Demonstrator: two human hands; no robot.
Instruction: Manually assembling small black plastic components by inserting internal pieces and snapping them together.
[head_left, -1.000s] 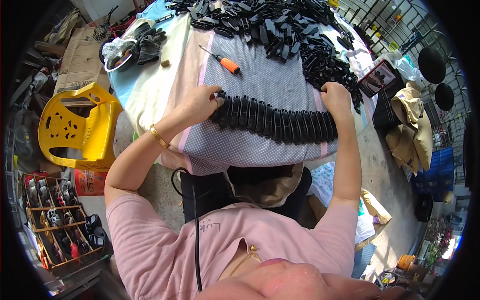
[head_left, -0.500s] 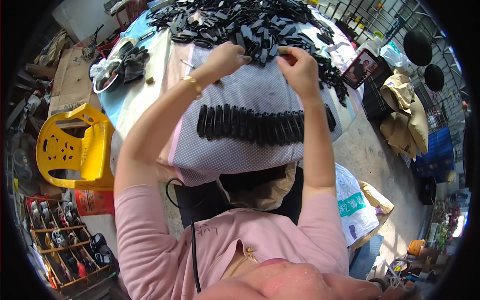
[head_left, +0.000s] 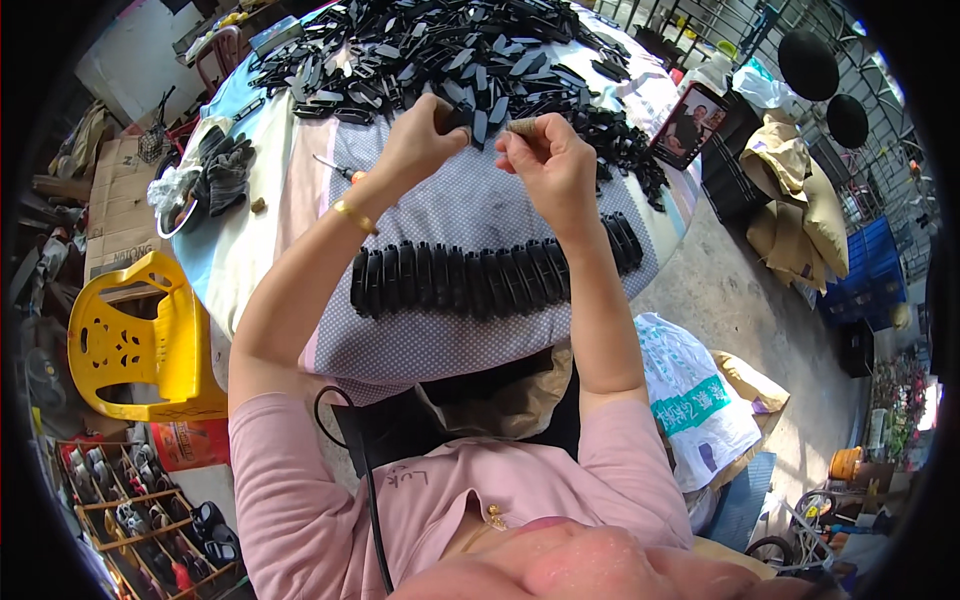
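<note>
My left hand (head_left: 428, 138) is at the near edge of a big heap of black plastic pieces (head_left: 400, 75), its fingers curled and closed. Whatever it may grip blends into the heap. A gold bangle (head_left: 355, 217) circles that wrist. A short gap to the right is my right hand (head_left: 553, 162), thumb and fingers pinched together, with a tan wrap (head_left: 522, 127) around one finger. Anything in that pinch is too small to make out. Nearer to me, slim black plastic parts (head_left: 440, 278) stand side by side in a long curved row, partly hidden by my right forearm.
A dotted cloth (head_left: 400, 350) covers the table. An orange-handled screwdriver (head_left: 352, 175) lies left of my hands, and dark gloves (head_left: 228, 168) farther left. A phone (head_left: 690, 125) stands at the right edge. A yellow chair (head_left: 150, 340) is on the left, a white bag (head_left: 700, 400) on the right.
My hands have come closer together, mostly by the right one moving left. The whole view has shifted a little, and more of the row's right end shows beyond my right forearm.
</note>
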